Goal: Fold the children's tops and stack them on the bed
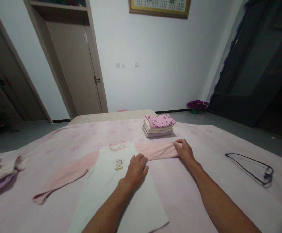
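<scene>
A small white shirt (107, 187) with pink sleeves and a small chest print lies face up on the pink bedspread (204, 200). My left hand (136, 169) rests on the shirt near its right armpit, fingers curled down onto the fabric. My right hand (184, 149) lies on the cuff end of the right pink sleeve (159, 151), which stretches straight out to the right; its fingers press on the cloth. The shirt's other sleeve (63, 176) trails down to the left.
A pile of folded clothes (158, 125), pink on top, sits beyond the shirt. A black wire hanger (251, 166) lies at the right. Loose clothes (0, 173) are heaped at the left edge. Doors, a white wall and a flower pot (197, 106) stand behind the bed.
</scene>
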Motion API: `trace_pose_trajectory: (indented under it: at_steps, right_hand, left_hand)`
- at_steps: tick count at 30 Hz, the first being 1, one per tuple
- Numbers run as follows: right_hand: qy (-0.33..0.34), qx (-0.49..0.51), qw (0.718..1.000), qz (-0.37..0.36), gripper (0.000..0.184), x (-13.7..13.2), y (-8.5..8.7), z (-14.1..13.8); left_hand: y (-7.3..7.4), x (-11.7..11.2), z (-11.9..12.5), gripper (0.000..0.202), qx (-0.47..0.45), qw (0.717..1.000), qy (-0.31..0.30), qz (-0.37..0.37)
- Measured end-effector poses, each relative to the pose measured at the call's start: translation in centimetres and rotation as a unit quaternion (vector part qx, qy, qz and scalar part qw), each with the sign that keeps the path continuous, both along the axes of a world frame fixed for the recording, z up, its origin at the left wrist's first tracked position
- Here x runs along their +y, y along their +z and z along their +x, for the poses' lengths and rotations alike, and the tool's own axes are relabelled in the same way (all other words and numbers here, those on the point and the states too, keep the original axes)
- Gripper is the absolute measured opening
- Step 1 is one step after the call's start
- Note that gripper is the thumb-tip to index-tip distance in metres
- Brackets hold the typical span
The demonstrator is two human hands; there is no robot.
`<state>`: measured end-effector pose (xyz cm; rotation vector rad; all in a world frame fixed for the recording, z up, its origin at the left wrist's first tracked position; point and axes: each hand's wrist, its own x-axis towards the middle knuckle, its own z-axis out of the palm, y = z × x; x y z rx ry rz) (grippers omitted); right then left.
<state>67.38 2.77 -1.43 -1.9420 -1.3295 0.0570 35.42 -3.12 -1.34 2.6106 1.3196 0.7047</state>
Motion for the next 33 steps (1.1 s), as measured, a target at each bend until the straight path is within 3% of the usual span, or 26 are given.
trace_pose_trajectory:
  at_steps: [6,10,12,14,17,20,22,25,30,33]
  right_hand:
    - [-0.004,-0.067,0.996,-0.055,0.025,0.3,-0.8,1.5]
    - [-0.028,-0.156,0.983,-0.091,0.029,-1.0,0.3,0.8]
    - [-0.022,-0.204,0.977,-0.065,0.031,-1.6,1.1,-0.5]
    - [0.034,-0.218,0.975,-0.015,0.034,-1.8,1.7,-2.7]
    - [0.218,-0.168,0.961,0.015,0.044,-1.6,1.7,-7.1]
    - [0.377,-0.124,0.916,-0.061,0.055,-1.5,1.1,-11.0]
    - [0.415,-0.125,0.893,-0.120,0.061,-1.5,0.7,-12.1]
    - [0.368,-0.180,0.895,-0.176,0.065,-1.5,0.6,-11.2]
    - [0.179,-0.248,0.930,-0.203,0.063,-1.4,0.9,-8.8]
    - [0.216,-0.262,0.927,-0.162,0.062,-2.1,0.8,-9.9]
  left_hand:
    - [0.6,-0.3,-0.2,0.022,-0.008,1.000,-0.005,0.003]
    - [0.8,-0.4,-0.1,0.025,-0.009,1.000,-0.015,0.004]
    - [0.9,-0.4,-0.1,0.026,-0.008,1.000,-0.017,0.006]
    - [1.0,-0.5,-0.1,0.026,-0.008,1.000,-0.019,0.009]
    - [1.0,-0.5,-0.1,0.025,-0.010,1.000,-0.019,0.012]
    - [0.7,-0.4,-0.1,0.026,-0.015,1.000,-0.018,0.014]
    - [0.5,-0.3,-0.1,0.028,-0.021,1.000,-0.017,0.016]
    - [0.5,-0.4,-0.1,0.029,-0.033,0.999,-0.017,0.014]
    - [0.6,-0.5,-0.1,0.028,-0.044,0.999,-0.020,0.011]
    - [0.5,-0.4,-0.1,0.028,-0.045,0.999,-0.023,0.010]
